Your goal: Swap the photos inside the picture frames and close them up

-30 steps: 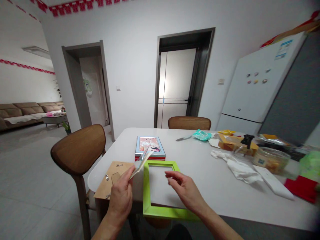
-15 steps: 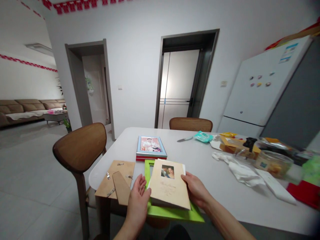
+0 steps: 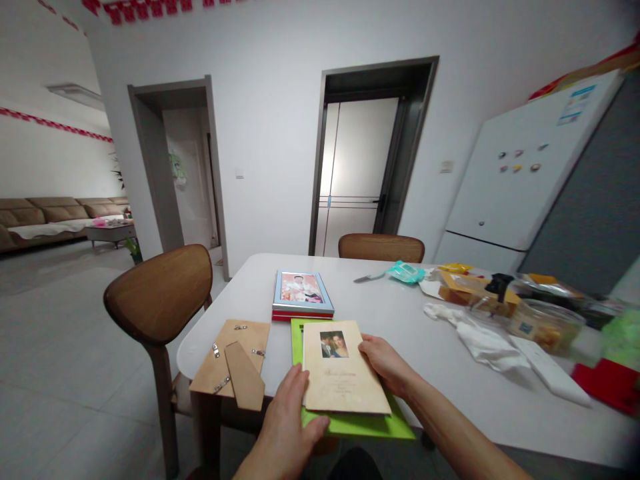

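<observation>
A beige printed card point(image 3: 343, 370) with a small photo at its top lies over a lime green picture frame point(image 3: 370, 424) at the table's near edge. My left hand point(image 3: 293, 417) rests on the card's left lower edge with its fingers stretched flat. At the card's right edge is my right hand point(image 3: 386, 363), fingers curled against it. A brown frame backing board point(image 3: 233, 363) with a stand and metal clips lies just left of the frame.
A stack of framed pictures point(image 3: 303, 295) lies behind the green frame. To the right on the white table point(image 3: 400, 320) are white cloths point(image 3: 483, 340), a glass jar point(image 3: 545, 325), packets and a red item point(image 3: 607, 381). Wooden chairs point(image 3: 160, 300) stand left and behind.
My left hand held the card on edge over the empty frame. Both hands turned it face up and lowered it flat onto the green frame.
</observation>
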{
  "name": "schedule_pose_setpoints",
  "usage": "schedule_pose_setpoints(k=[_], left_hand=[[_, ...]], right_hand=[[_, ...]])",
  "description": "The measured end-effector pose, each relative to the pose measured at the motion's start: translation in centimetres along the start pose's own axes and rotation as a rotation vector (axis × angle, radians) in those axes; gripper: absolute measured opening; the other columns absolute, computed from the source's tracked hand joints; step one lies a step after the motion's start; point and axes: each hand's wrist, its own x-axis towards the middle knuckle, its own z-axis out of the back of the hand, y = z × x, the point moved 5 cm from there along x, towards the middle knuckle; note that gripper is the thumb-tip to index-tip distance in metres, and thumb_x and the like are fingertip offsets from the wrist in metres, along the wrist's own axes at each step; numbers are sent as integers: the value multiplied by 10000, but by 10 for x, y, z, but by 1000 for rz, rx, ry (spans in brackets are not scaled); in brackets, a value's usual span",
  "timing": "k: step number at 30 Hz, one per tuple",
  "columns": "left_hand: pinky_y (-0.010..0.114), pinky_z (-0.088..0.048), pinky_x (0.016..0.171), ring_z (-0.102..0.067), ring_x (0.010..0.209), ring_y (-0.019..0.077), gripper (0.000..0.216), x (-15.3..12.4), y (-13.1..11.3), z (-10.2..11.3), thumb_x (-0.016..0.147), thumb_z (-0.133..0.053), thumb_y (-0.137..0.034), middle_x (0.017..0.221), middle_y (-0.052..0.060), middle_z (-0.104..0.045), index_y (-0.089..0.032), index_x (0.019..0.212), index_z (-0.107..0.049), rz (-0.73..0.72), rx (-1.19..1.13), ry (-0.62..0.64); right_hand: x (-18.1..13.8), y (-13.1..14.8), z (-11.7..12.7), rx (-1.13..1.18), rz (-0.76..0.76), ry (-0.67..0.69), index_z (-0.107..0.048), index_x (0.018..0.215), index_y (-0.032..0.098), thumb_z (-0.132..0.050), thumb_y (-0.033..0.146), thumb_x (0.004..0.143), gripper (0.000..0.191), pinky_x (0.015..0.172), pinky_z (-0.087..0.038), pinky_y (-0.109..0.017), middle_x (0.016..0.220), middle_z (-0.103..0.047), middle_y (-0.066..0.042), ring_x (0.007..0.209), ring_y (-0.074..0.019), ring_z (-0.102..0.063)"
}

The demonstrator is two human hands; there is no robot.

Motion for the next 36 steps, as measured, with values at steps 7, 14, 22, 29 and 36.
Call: schedule_pose_setpoints(k=[7,14,22,29,36], left_hand=[[370,-224,1011,-271,1208,245,645,-2,1,-2,595,-580,-289,1305,142,-327,-74,1179,-412,-45,123,47],[388,-225,1007,-296,1194,256,650,0,-4,4,586,-590,-295,1295,144,-344,-90,1178,-416,-30,159,81],[393,-185,1021,-278,1206,230,594,-3,-17,5,640,-560,-286,1308,125,-326,-99,1183,-409,-59,204,192],[415,-176,1013,-298,1196,205,479,-6,-27,7,694,-518,-285,1279,81,-388,-170,1150,-431,-165,235,254],[441,-239,978,-336,1173,214,340,-4,-32,5,734,-483,-305,1234,50,-447,-210,1060,-486,-250,295,254]], right_hand=[[13,-2,0,-6,7,-34,-536,1002,109,-339,83,563,482,486,-463,-234,626,-666,-65,518,-165,-608],[17,-2,3,-113,51,-8,-526,1020,117,-338,115,597,462,491,-453,-241,669,-668,-71,540,-175,-608],[20,6,5,-780,267,-212,-578,930,122,-312,150,656,382,650,-420,-220,856,-650,-84,765,-165,-589],[12,8,5,-1275,203,-378,-602,819,135,-363,293,715,305,588,-382,-288,833,-614,-137,715,-220,-572],[4,5,2,-1399,238,-452,-531,1000,163,-401,341,743,338,623,-368,-271,911,-546,-103,750,-186,-555]])
